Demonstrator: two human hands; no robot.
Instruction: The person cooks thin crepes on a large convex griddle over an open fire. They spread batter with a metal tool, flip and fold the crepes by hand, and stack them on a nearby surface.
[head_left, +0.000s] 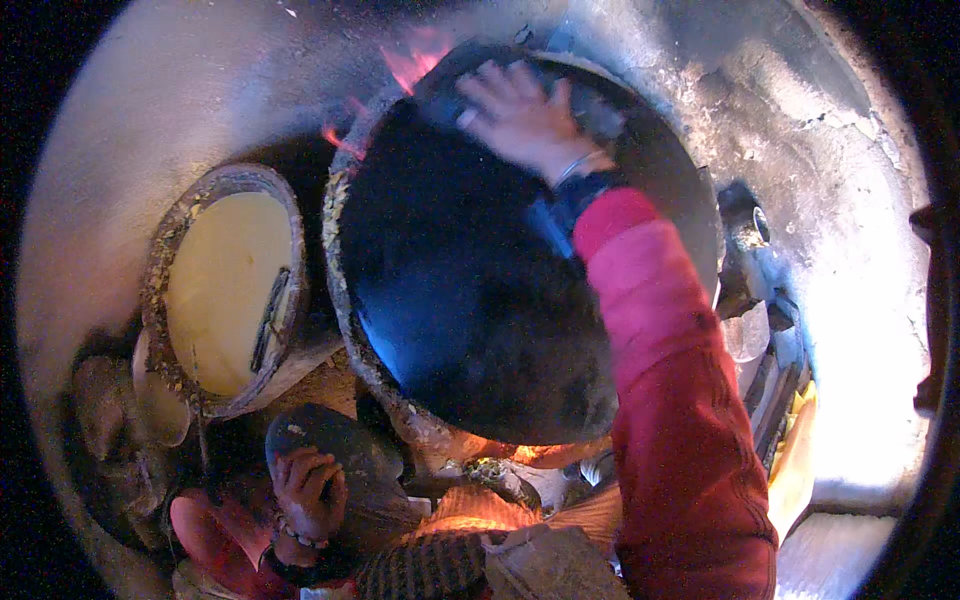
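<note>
A large round black griddle plate (480, 300) sits over a fire in front of me. My right hand (521, 116), blurred by motion, is over its far part with the fingers spread. Whether the palm touches the plate I cannot tell. A hazy, lighter patch (600, 116) shows beside that hand. Low at the left, my left hand (309, 484) is raised near my knee with its fingers curled; the inside of the palm is hidden. Further left stands a crusted pot (154, 277) of pale yellow batter (221, 292), with a dark utensil (270, 322) leaning inside it.
Flames (416, 60) rise past the griddle's far left edge. Firelight (525, 454) glows beneath its near edge, close to my clothed legs (465, 510). Dark sooty objects (742, 277) and a yellow item (799, 431) lie at the right, beside a worn plastered surface (795, 120).
</note>
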